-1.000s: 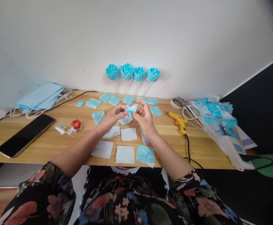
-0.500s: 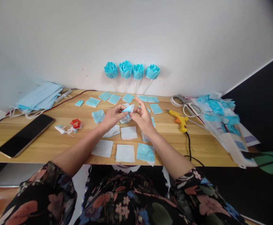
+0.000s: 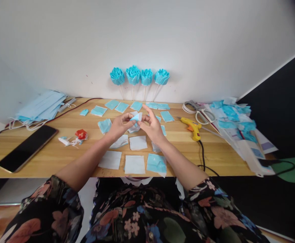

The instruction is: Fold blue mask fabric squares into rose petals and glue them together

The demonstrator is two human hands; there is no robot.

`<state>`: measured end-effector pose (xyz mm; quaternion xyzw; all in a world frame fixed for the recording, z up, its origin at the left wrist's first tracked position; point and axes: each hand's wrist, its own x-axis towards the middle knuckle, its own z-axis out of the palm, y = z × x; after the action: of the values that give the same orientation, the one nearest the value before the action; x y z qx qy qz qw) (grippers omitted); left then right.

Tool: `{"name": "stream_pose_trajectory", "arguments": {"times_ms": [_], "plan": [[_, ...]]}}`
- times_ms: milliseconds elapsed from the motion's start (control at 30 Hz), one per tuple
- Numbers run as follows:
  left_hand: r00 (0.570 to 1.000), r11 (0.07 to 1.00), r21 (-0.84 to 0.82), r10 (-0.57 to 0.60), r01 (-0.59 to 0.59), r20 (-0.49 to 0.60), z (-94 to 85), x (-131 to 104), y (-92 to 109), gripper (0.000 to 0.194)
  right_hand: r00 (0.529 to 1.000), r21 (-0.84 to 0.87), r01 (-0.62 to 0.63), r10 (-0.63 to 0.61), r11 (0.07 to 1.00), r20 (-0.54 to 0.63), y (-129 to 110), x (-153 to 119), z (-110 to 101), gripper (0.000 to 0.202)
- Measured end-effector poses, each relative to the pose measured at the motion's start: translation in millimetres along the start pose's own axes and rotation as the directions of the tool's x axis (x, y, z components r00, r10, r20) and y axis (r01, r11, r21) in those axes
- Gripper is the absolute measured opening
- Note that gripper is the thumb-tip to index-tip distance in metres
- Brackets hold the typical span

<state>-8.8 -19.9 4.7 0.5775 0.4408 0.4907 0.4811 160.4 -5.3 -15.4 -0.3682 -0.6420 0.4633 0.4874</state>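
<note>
Between my two hands is a small piece of blue-and-white mask fabric [image 3: 136,117], partly folded over. My left hand [image 3: 120,126] pinches its left side between thumb and fingers. From the right, my right hand [image 3: 152,126] grips the other edge, its index finger stretched out away from the piece. Beneath and around the hands lie cut fabric squares: a white square [image 3: 138,142], another white square [image 3: 134,164] nearer the front edge, and a blue square [image 3: 156,163] beside it. A blue square [image 3: 104,126] lies left of my left hand.
Several blue fabric flowers [image 3: 133,75] on sticks lean on the wall. Face masks [image 3: 41,106] and a phone [image 3: 28,148] lie left, near a red wrapper [image 3: 81,134]. A yellow glue gun [image 3: 193,128], scissors [image 3: 205,116] and blue scraps [image 3: 235,113] are on the right.
The view has shifted slightly. Both hands keep their grip on the fabric piece, with only a small change in its angle; the things on the table stay in place.
</note>
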Motion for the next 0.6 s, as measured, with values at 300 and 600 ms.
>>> {"name": "stream_pose_trajectory", "arguments": {"times_ms": [300, 600], "plan": [[0.997, 0.984, -0.177, -0.046, 0.036, -0.055, -6.1, 5, -8, 0.024, 0.995, 0.034, 0.057, -0.054, 0.998, -0.085, -9, 2, -7, 0.058], [0.992, 0.947, -0.318, -0.078, 0.043, -0.096, -10.4, 12, -23, 0.023, 0.984, -0.487, 0.038, -0.119, 0.873, -0.135, -29, 19, -67, 0.037]]}}
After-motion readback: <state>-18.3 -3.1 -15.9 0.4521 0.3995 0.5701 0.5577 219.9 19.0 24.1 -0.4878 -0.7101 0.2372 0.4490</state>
